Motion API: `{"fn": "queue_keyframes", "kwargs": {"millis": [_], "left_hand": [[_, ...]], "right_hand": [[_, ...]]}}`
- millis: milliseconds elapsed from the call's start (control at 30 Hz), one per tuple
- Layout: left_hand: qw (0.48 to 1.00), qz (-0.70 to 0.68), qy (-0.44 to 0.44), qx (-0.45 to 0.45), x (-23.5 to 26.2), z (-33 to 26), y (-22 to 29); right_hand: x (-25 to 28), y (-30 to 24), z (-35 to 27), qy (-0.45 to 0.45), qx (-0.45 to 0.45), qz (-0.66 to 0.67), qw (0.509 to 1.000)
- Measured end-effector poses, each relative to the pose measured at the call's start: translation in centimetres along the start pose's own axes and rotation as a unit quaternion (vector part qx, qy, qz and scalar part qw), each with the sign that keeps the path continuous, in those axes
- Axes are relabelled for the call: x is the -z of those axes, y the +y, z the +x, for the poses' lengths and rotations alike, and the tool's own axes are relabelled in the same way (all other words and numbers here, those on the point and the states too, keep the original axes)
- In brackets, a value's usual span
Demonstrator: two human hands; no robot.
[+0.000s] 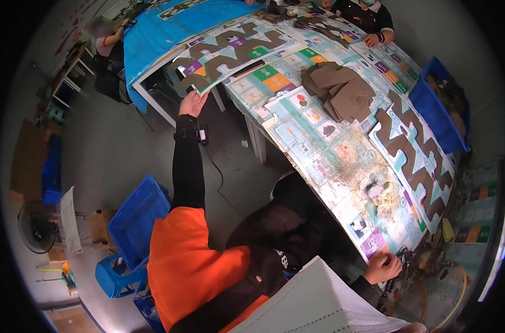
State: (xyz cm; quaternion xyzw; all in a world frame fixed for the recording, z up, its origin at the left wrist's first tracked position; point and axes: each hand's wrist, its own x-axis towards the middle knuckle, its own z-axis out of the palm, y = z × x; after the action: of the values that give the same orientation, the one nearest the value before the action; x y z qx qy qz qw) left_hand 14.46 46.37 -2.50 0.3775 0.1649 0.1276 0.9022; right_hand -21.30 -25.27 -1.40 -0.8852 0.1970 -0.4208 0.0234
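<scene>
My left hand (194, 104) reaches far forward, its fingers closed on the near corner of a white board (222, 77) with wavy grey-brown cut pieces (211, 65) laid on it. That board juts past the table's edge. At the near right corner of the table, my right hand (383, 267) is curled around a black gun-shaped tool (406, 258), mostly hidden by the fingers. A second board with wavy grey-brown pieces (416, 158) lies along the table's right side. A loose pile of grey-brown pieces (341, 91) sits between the two boards.
The printed tabletop (305, 147) carries a crusty yellowish residue (380, 194). A blue crate (441, 105) stands at its right edge; a yellow hose (462, 286) hangs nearby. On the floor left are a blue basket (138, 219) and stool (116, 277). Another person's hand (371, 40) rests across the table.
</scene>
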Motion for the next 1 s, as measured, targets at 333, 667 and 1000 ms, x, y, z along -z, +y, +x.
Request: {"fn": "queue_keyframes", "kwargs": {"millis": [333,667,1000], "left_hand": [[0.988,0.099,-0.107,-0.041,-1.7,0.3,2.3],[0.994,0.041,-0.06,-0.087,-1.8,-2.7,2.3],[0.985,-0.002,-0.049,-0.165,1.1,-1.1,5.4]], "right_hand": [[-0.3,-0.1,-0.2,-0.007,0.013,-0.02,1.0],[-0.7,0.1,-0.4,-0.025,0.016,-0.055,0.998],[-1.1,0.3,-0.6,-0.025,-0.007,-0.061,0.998]]}}
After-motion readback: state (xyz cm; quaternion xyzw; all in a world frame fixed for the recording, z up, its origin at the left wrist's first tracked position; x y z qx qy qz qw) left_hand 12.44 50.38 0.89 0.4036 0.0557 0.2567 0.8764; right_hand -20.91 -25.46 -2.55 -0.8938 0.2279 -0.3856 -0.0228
